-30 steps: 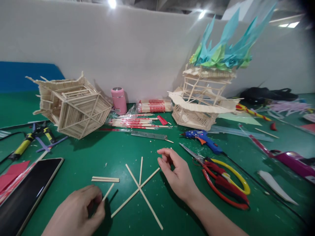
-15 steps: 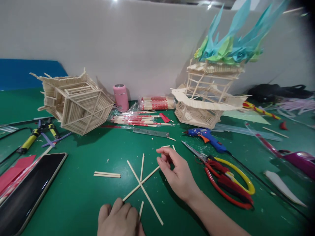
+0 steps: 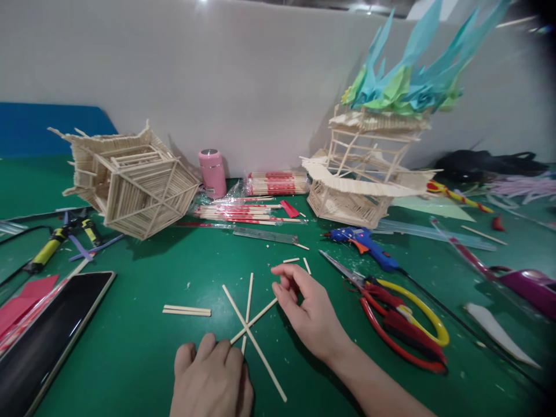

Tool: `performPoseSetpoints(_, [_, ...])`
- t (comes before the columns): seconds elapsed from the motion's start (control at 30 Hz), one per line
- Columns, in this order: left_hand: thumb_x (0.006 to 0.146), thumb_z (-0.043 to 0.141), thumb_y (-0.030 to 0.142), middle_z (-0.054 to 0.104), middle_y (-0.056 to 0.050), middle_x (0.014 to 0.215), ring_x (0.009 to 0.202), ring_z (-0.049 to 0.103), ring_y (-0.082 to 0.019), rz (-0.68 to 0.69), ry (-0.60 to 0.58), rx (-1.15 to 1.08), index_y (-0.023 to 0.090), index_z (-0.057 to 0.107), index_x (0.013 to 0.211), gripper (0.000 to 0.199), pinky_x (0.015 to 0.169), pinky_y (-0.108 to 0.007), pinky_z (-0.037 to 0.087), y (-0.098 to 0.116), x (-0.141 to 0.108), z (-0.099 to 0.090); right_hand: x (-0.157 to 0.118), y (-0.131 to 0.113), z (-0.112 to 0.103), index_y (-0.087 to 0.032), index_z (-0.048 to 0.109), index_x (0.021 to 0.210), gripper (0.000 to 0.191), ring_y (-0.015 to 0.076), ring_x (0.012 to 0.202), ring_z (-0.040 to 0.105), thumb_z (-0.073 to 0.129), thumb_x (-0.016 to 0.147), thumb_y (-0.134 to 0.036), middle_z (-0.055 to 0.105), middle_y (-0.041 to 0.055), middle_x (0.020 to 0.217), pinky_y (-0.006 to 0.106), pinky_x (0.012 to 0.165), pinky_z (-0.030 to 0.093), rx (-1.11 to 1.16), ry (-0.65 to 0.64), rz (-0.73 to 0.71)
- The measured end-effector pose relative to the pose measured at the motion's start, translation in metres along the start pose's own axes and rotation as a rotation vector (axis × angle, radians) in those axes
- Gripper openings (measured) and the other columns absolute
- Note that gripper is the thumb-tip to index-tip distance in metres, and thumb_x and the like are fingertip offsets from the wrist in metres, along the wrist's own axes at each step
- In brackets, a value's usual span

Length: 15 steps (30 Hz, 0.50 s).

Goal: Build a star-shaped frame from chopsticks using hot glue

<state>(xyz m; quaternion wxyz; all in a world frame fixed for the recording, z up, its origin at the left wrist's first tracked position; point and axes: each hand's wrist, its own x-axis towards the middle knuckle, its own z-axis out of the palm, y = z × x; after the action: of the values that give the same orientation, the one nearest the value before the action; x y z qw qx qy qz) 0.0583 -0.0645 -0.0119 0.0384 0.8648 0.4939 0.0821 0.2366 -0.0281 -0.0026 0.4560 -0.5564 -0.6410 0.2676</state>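
Note:
Several thin wooden sticks lie on the green table in a star shape, with two long sticks (image 3: 266,362) crossing near the middle. A shorter stick (image 3: 249,297) points away from the crossing. My left hand (image 3: 212,376) is closed low over the table, pinching a short stick (image 3: 244,346) whose tip is close to the crossing; its fingertips are mostly hidden. Beside the far end of one long stick rests my right hand (image 3: 309,310), fingers curved, thumb and index apart. A pair of sticks (image 3: 186,311) lies to the left.
Scissors and red-handled pliers (image 3: 403,318) and a blue glue gun (image 3: 365,243) lie right. A phone (image 3: 56,341) is left. Behind stand two stick models (image 3: 147,185), (image 3: 360,179), a pink flask (image 3: 212,174) and bundled sticks (image 3: 278,183). A cord crosses the right side.
My left hand has moved slightly forward, bringing the short stick's tip up toward the crossing. My right hand has barely moved.

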Motion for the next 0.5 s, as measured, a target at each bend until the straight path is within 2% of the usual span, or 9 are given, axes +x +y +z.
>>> performPoseSetpoints(0.3, [0.080,0.041,0.019,0.059,-0.002,0.061,0.062,0.049,-0.019,-0.010,0.007,-0.022,0.020,0.055,0.061,0.024,0.058,-0.034,0.024,0.001,0.005,-0.002,-0.002,0.001,0.002,-0.020,0.051,0.094,0.014,0.0096,0.053,0.042,0.044,0.083,-0.021,0.045,-0.0014,0.070,0.021,0.049,0.040,-0.010,-0.074,-0.008])
performPoseSetpoints(0.5, [0.078,0.045,0.025,0.056,-0.001,0.059,0.062,0.048,-0.019,0.012,0.106,-0.003,0.020,0.052,0.060,0.020,0.059,-0.034,0.026,-0.013,0.000,-0.011,-0.001,0.002,0.003,-0.020,0.052,0.094,0.014,0.0109,0.057,0.044,0.045,0.082,-0.019,0.046,-0.0006,0.072,0.023,0.054,0.041,-0.045,-0.125,-0.032])
